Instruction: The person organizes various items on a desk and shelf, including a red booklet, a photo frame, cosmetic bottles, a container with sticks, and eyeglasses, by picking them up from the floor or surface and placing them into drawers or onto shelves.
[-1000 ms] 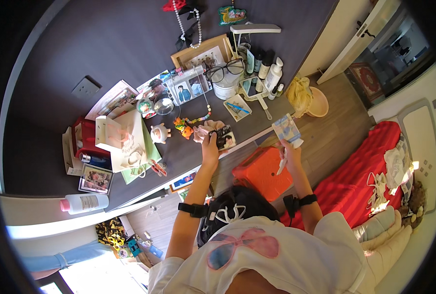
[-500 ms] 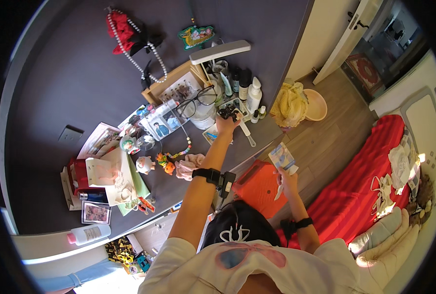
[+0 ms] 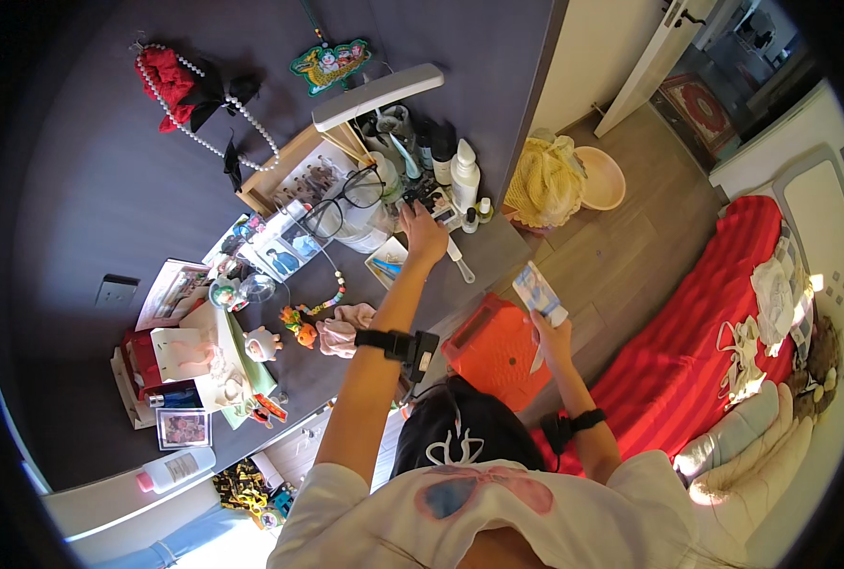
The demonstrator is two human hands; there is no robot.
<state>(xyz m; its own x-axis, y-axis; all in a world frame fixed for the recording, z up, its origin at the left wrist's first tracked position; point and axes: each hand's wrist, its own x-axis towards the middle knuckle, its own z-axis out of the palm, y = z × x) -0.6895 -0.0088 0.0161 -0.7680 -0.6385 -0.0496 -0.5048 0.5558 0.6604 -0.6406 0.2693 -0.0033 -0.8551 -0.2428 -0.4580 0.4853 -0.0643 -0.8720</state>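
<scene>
My left hand (image 3: 424,235) reaches over the desk, its fingers stretched out and apart, close to a black object (image 3: 431,199) whose kind is unclear. Beside it lies a white-handled item (image 3: 461,261), partly hidden by other things. A small white box (image 3: 384,265) with something blue in it sits under my left wrist. My right hand (image 3: 556,339) is closed on a flat, card-like packet (image 3: 539,292) with a blue and white picture. That packet is held above the floor, right of the desk edge.
Black-framed glasses (image 3: 344,202) rest on a clear container, below a white lamp (image 3: 377,97). A white pump bottle (image 3: 465,176) and smaller bottles stand nearby. A red-orange stool-like object (image 3: 498,356) is by my knees. A red striped bed (image 3: 673,337) lies right; a pink basin (image 3: 600,178) is farther off.
My left hand no longer holds the black object, which now sits just beyond its fingers among the desk items. My right hand still holds the packet. The whole view has shifted slightly.
</scene>
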